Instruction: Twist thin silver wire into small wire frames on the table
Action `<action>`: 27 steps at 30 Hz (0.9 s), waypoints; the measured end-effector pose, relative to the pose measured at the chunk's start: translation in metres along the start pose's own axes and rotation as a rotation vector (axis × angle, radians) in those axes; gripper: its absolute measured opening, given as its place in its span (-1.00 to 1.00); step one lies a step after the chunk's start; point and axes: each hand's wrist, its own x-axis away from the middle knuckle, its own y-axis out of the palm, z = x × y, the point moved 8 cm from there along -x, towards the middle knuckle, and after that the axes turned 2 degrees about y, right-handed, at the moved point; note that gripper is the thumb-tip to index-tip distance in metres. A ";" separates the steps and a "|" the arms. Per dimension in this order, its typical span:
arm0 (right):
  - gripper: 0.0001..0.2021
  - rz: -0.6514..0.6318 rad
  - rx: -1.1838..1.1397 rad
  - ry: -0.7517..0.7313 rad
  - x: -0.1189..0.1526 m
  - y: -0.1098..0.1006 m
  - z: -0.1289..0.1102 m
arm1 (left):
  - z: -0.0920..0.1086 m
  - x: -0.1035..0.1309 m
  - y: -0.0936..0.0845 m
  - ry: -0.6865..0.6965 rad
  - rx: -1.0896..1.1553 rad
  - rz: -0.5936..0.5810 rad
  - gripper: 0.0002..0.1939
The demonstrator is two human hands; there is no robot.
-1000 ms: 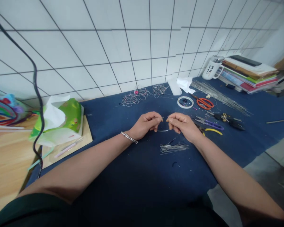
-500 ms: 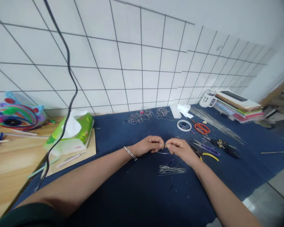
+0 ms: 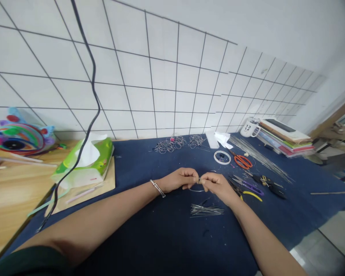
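Observation:
My left hand and my right hand meet over the dark blue cloth, fingertips nearly touching. Both pinch a thin silvery wire, whose curved part bows out below the fingers. Its ends are hidden in my fingertips. Just nearer to me lies a loose bundle of short cut wires. Right of my right hand are yellow-handled pliers, purple-handled scissors and black-handled cutters.
Tangled wire pieces lie by the tiled wall. Orange-handled scissors, a white ring-shaped dish and long straight wires are at the right, below a mug. A tissue pack and black cable are left.
The view has shifted slightly, so the table things sit a little differently in the picture. My hands keep their pinch on the wire, with only a small change in the fingers.

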 end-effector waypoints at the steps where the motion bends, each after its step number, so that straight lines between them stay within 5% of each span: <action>1: -0.81 0.005 -0.006 0.008 0.000 0.000 0.002 | -0.001 0.000 -0.001 0.001 0.001 0.009 -0.73; 15: -0.78 0.195 0.128 0.062 -0.008 -0.024 0.030 | -0.005 -0.001 -0.017 0.064 0.036 0.198 -0.71; 27: -0.78 0.281 0.471 -0.075 -0.006 -0.029 0.021 | -0.001 0.001 -0.022 0.096 -0.030 0.280 -0.73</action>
